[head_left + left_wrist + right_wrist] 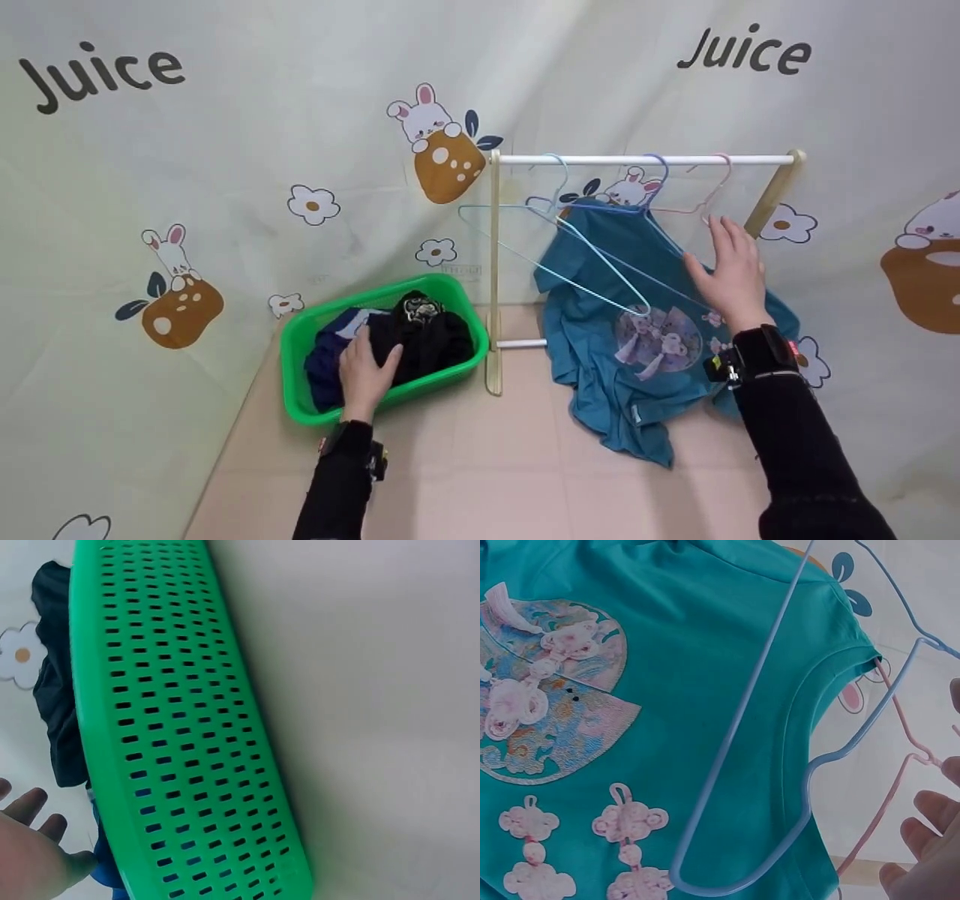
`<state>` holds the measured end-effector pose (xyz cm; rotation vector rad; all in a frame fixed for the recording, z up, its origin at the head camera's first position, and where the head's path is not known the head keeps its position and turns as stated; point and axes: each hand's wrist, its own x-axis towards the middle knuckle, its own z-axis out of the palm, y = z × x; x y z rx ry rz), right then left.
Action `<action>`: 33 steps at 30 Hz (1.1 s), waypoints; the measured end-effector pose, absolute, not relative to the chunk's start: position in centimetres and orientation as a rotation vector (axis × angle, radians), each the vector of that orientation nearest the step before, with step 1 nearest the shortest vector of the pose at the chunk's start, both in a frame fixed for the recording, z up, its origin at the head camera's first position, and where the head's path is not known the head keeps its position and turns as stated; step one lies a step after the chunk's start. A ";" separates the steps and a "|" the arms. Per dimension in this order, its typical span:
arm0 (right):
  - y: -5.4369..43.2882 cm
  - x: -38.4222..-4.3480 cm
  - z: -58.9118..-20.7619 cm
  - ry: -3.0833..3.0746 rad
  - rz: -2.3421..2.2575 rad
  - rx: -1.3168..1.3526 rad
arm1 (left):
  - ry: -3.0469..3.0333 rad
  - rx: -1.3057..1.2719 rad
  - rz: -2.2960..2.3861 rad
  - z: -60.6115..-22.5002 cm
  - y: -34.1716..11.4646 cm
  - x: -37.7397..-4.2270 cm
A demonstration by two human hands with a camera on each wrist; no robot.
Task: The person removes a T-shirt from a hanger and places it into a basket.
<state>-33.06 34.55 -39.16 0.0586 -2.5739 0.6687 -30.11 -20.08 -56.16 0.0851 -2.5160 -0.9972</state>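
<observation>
A teal short-sleeved shirt (589, 330) with a printed front hangs below the rack's bar, its lower part bunched on the table. The pink hanger (900, 709) passes into the shirt in the right wrist view. In front of the shirt hangs a blue-purple hanger (739, 709); a light blue hanger (566, 180) is to its left. My right hand (731, 274), fingers spread, is beside the shirt's upper right, near the pink hanger. My left hand (367, 375) is over the green basket (287, 367), fingers loose above navy cloth (322, 379) and black cloth (442, 341).
The small rack has a white bar (600, 160) and wooden posts (494, 255). It stands on a pale pinkish table (480, 465), to the right of the basket. Behind is a patterned curtain (300, 112) with rabbits and flowers.
</observation>
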 end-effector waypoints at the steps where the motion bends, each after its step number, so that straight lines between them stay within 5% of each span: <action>1: 34.5 -33.2 -39.0 -2.581 0.671 0.051 | -2.528 0.072 -0.990 -56.2 -20.1 -30.0; 33: 34.5 -35.8 -35.6 -2.668 1.010 -0.018 | -2.737 -0.262 -0.647 -56.7 -14.2 -25.8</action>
